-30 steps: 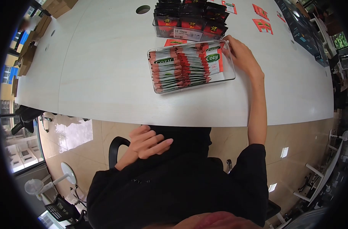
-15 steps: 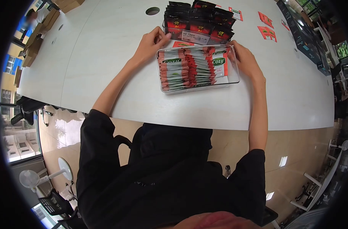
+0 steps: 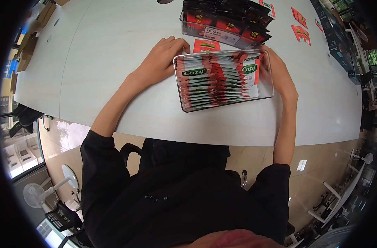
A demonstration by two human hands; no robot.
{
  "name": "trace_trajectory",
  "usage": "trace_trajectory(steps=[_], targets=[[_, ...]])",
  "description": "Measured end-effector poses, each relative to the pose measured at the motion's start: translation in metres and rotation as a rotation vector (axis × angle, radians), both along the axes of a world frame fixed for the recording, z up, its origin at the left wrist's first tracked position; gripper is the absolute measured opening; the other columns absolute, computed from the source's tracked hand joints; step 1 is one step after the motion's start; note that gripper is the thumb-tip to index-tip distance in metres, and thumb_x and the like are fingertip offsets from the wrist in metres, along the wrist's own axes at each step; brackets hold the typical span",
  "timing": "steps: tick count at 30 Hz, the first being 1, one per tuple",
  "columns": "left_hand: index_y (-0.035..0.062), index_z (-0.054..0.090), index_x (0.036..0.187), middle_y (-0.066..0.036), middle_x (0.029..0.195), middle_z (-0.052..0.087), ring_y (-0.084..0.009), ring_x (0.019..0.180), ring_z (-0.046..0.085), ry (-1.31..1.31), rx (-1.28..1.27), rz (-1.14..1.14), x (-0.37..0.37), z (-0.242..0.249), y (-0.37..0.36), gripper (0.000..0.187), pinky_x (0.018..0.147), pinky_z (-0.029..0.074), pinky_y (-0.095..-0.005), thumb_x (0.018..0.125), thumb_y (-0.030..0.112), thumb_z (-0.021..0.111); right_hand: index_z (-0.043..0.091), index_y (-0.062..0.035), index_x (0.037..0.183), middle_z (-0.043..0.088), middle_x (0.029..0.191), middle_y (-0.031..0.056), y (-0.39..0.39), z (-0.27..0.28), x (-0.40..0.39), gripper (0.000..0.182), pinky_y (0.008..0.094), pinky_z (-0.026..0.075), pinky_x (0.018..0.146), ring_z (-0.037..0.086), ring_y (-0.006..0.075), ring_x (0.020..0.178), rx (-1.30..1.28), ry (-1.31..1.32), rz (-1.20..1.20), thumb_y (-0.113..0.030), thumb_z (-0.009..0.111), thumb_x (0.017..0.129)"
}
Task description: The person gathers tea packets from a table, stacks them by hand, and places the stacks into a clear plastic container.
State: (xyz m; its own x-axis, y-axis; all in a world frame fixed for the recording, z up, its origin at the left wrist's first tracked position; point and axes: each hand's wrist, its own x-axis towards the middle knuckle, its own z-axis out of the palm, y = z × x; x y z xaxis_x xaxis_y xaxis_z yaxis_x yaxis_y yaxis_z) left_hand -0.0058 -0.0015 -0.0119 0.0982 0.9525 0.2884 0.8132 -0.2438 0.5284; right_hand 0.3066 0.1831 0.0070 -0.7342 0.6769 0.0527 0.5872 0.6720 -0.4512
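Observation:
A clear plastic box (image 3: 228, 108) holds two rows of red-and-white Cozy tea sachets (image 3: 215, 80). My right hand (image 3: 277, 68) grips this box at its far right corner, the fingertips partly seen through the clear wall. At the far left corner, my left hand (image 3: 163, 58) rests beside the box with loosely bent fingers and nothing visible in them; its thumb is hidden. Just past those fingers, a red Cozy sachet (image 3: 206, 45) lies behind the box. Beyond it stands another clear box (image 3: 190, 29), filled with black-and-red sachets (image 3: 223, 22) and labelled in front.
Loose red sachets (image 3: 300, 34) lie on the white table (image 3: 101, 66) at the far right. A long dark box (image 3: 335, 45) runs along the right side. Cardboard boxes (image 3: 28, 49) are at the far left. The table's near edge lies before my body.
My left hand has moved from the black sachets' box towards the tea box's left corner. The view has shifted, and more of the red sachet between the boxes shows.

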Motion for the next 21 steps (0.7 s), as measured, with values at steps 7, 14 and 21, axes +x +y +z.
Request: trace_trajectory(steps=[7,14,21], targets=[[0.0049,0.055,0.111,-0.009,0.102,0.059,-0.028,0.095,0.052,0.061,-0.017,-0.038,-0.003,0.004,-0.006,0.037,0.087,0.041,-0.039,0.081,0.017,0.072,0.052,0.0019,0.129,0.06,0.117,0.0184,-0.014,0.013,-0.001,0.03,0.0417,0.05,0.09,0.059,0.0372,0.102,0.057,-0.056,0.048,-0.012,0.042,0.104],[0.004,0.054,0.118,-0.011,0.11,0.06,-0.0314,0.099,0.053,0.203,0.027,-0.04,-0.001,0.009,-0.011,0.037,0.089,0.043,-0.0424,0.085,0.014,0.066,0.051,0.0032,0.126,0.059,0.111,0.0188,-0.028,0.032,-0.008,0.036,0.043,0.047,0.093,0.057,0.0385,0.1,-0.181,-0.136,-0.088,-0.021,0.031,0.109],[0.0013,0.056,0.118,-0.013,0.103,0.059,-0.0295,0.096,0.056,0.257,-0.013,0.261,0.022,0.021,-0.057,0.028,0.088,0.046,-0.0401,0.097,0.019,0.06,0.053,0.0009,0.111,0.059,0.089,0.0147,-0.012,0.004,0.009,0.04,0.0403,0.047,0.08,0.054,0.0307,0.079,-0.013,-0.03,0.002,-0.035,0.036,0.109]])
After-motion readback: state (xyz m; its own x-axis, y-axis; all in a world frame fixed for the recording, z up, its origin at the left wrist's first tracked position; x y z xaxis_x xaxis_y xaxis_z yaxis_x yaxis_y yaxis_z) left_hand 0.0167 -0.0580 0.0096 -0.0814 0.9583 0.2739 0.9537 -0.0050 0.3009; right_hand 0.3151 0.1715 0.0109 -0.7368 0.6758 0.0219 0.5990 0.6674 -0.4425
